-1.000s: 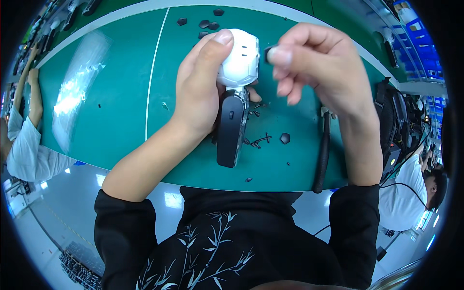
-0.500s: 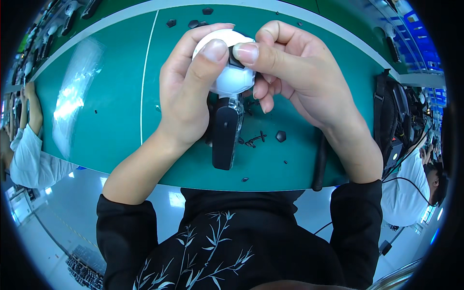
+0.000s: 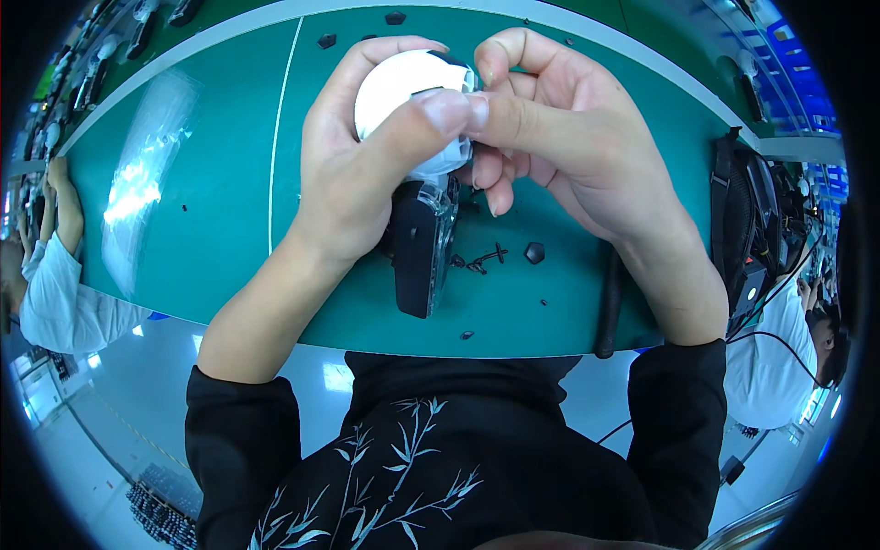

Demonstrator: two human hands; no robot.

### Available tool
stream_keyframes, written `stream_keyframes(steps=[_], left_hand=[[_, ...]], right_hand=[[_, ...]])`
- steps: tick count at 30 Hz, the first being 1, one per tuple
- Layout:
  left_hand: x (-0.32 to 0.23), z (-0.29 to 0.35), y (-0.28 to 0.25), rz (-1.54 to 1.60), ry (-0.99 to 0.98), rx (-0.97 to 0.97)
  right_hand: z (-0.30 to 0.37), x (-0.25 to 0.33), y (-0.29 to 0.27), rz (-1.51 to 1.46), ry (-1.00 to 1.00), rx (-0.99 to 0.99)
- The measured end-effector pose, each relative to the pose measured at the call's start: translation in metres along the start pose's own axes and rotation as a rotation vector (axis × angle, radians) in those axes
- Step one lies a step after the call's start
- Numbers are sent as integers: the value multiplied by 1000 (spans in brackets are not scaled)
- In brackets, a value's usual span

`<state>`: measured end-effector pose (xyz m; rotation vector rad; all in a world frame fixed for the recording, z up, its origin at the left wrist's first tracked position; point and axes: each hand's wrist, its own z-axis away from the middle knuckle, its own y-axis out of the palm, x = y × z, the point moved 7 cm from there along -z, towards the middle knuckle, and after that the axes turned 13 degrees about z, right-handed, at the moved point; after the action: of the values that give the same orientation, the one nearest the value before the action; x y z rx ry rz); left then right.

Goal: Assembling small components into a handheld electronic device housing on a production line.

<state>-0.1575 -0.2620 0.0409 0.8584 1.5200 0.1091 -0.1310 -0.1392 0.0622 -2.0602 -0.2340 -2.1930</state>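
Observation:
A white toy football (image 3: 394, 87) with black patches sits atop a black handle (image 3: 417, 247) that has a clear strip along one side. My left hand (image 3: 344, 170) wraps round the ball, fingers over its far side and thumb across its front. At the ball's right edge, the thumb of my right hand (image 3: 568, 137) presses beside my left thumb. Its index finger is curled above, and other fingers bend in beneath the edge. Whether a small part lies under the right thumb is hidden.
Black pentagon pieces lie on the green table (image 3: 220, 229), one pentagon (image 3: 534, 253) to the right of the handle. Small black screws (image 3: 486, 261) lie beside it. A black rod (image 3: 609, 307) rests near the front edge, a black bag (image 3: 747, 206) at right. Other people sit at both sides.
The ball and handle have tilted and turned a little in my left hand. My right thumb has shifted from the black patch on the front to the ball's right edge.

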Motion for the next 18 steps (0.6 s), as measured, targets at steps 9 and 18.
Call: stream_keyframes(steps=[9, 18], left_hand=[[-1, 1, 0, -49, -86, 58], [0, 2, 7, -145, 65, 171]], right_hand=[[-29, -28, -36, 568, -89, -102], [-36, -51, -13, 1356, -397, -279]])
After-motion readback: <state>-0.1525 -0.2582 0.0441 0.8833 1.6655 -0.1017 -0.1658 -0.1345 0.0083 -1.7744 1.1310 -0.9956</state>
